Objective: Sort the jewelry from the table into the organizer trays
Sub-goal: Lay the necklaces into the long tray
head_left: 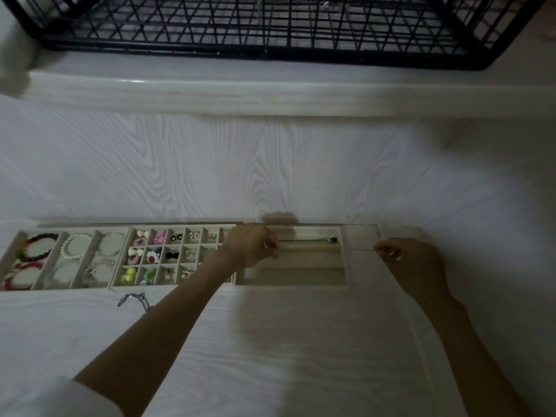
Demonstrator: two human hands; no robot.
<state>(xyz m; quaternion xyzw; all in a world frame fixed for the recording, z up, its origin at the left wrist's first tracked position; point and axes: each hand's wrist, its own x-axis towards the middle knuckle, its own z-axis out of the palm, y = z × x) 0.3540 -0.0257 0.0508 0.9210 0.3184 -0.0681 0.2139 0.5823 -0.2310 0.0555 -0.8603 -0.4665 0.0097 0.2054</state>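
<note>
nearest to me is a white sleeve (60,398) at the bottom left, and i see two bare arms reaching out over the white table (270,341). a little blue-grey chain (135,300) lies loose on the table, just in front of the middle tray and beside the left arm.

then come three pale trays in a row. the left tray (36,260) has long slots with bead bracelets (36,251) in them. the middle tray (120,260) has lots of small squares with earrings and little charms (153,255) inside. the right tray (294,281) has long slots running sideways.

my left hand (251,246) is over the left end of the right tray, fingers curled, pinching one end of a thin necklace (307,246). my right hand (412,260) is past the tray's right side — it pinches a thin strand too, but i cannot tell if it is the same necklace. the necklace lies stretched along a far slot, with a small dark bit near its right end.

further back the table ends at a pale ledge (270,94) — beyond it stands a black wire rack (270,31).
</note>
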